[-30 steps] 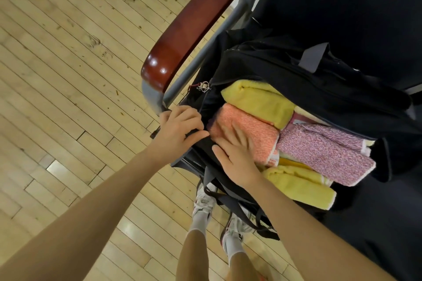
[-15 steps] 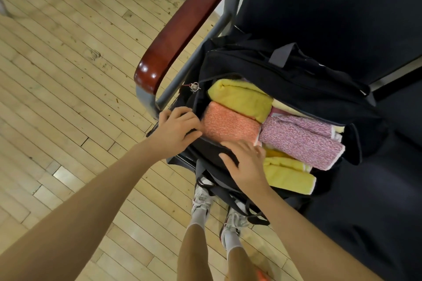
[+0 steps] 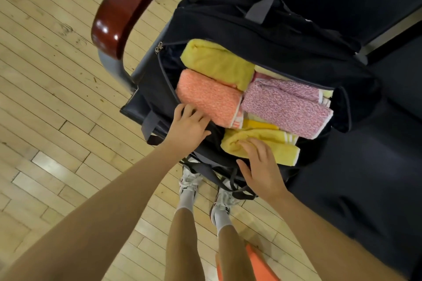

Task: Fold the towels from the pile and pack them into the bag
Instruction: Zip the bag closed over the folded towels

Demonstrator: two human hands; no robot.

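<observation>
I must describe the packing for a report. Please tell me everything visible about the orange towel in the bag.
The orange towel looks like speckled terry cloth, folded into a thick block with a pale striped hem at its right end. It lies flat at the top of the open bag, between a yellow towel and a pink towel. The left hand rests at its near edge.

Both arms reach forward; left hand (image 3: pixel 187 126) and right hand (image 3: pixel 260 166) lie palm-down, fingers relaxed

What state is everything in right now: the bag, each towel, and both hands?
bag: unzipped, open, on the seat
orange towel: folded, in the bag
pink towel: folded, on top
far yellow towel: folded, packed
near yellow towel: under the right hand
left hand: on the bag's near edge
right hand: fingers resting on towel
</observation>
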